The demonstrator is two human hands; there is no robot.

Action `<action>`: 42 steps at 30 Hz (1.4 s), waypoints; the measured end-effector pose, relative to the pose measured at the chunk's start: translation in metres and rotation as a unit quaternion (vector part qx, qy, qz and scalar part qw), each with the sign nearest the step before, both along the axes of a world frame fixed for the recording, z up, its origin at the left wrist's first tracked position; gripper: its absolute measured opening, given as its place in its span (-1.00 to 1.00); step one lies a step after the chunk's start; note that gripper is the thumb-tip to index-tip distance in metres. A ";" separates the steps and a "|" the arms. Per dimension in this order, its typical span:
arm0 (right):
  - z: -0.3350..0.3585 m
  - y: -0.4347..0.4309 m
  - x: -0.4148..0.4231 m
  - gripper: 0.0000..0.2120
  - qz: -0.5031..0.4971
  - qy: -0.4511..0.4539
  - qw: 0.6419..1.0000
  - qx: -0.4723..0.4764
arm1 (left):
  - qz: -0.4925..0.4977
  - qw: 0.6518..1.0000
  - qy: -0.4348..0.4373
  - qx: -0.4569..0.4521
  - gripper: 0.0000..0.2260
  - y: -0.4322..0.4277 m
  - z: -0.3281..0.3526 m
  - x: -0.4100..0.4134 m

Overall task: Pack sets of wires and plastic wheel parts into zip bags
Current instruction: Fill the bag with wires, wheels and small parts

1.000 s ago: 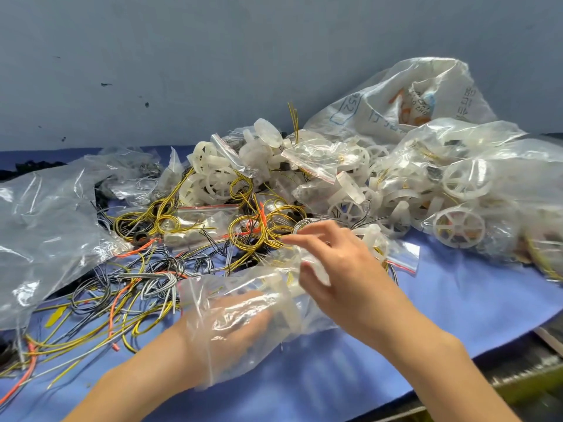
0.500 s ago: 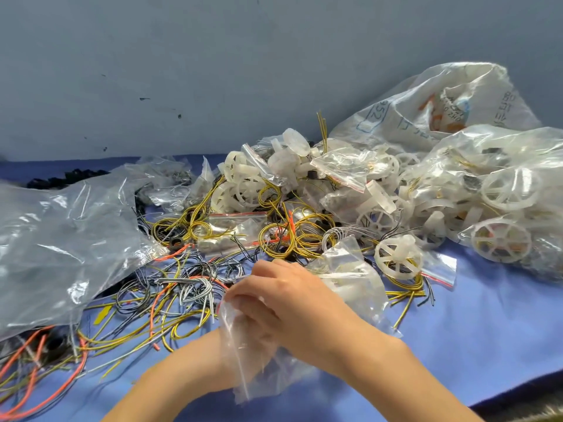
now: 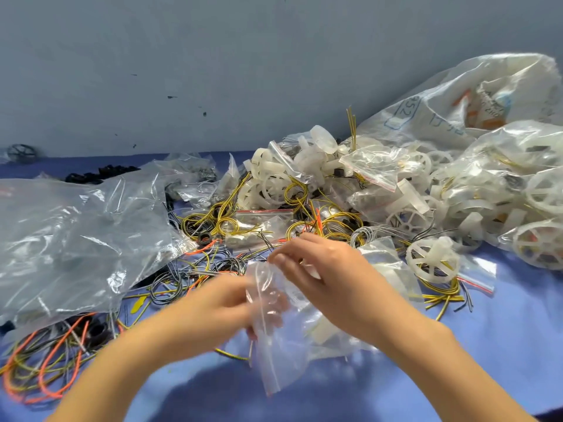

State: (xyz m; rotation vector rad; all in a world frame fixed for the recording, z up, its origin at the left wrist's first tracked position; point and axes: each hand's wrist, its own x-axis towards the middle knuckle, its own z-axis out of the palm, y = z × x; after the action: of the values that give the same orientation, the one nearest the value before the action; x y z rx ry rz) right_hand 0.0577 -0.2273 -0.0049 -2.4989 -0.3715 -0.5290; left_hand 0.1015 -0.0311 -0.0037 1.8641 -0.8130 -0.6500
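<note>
Change: since a second ago my left hand [image 3: 219,306] is coming back out of the zip bag [image 3: 274,339], where it was sunk to the wrist, and my right hand [image 3: 329,278] is shifting to the bag's top edge.
Blue table cover [image 3: 487,354]: lying under everything.
Clear plastic sheeting [image 3: 76,239]: lying crumpled at the far left.
Heap of packed bags and white wheels [image 3: 411,190]: piling up along the back right, well apart from the bag in hand.
Loose wires [image 3: 45,367]: sprawling at the near left, orange, yellow and black.
Zip bag, location: hanging between my two hands at centre front, mouth up, just above the cover.
Zip bag, contents: a white plastic part [image 3: 323,330] is showing by my right wrist; I cannot tell whether it is inside the bag.
Right hand, pose: arching over the bag, palm down, fingertips [image 3: 278,259] pinching the upper rim.
Left hand, pose: reaching in from the left, blurred; fingers are showing through the film, but I cannot tell whether they are clamping it.
Step in hand: judging it to be closing the mouth.
Doing it well: keeping both rims level, pressing the strip from one end along to the other, and keeping wire ends out of the seal.
</note>
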 end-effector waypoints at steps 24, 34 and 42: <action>0.009 -0.001 0.007 -0.77 -0.033 -0.053 0.998 0.020 | 0.266 0.857 -0.393 0.202 -0.79 0.030 -0.031 0.032; 0.023 0.005 0.004 -0.71 0.001 -0.075 0.997 -0.025 | 0.205 0.906 -0.299 -0.220 -0.71 -0.011 0.024 0.011; 0.027 -0.018 0.001 -0.78 0.005 0.006 0.998 0.067 | 0.203 0.843 -0.498 -0.024 -0.72 -0.029 0.012 0.022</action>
State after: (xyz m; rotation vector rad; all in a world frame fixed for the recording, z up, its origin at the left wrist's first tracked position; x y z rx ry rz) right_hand 0.0585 -0.2449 0.0225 -2.3689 -0.3320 -0.5167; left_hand 0.1235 -0.0603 0.0082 2.1980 -0.9829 0.6921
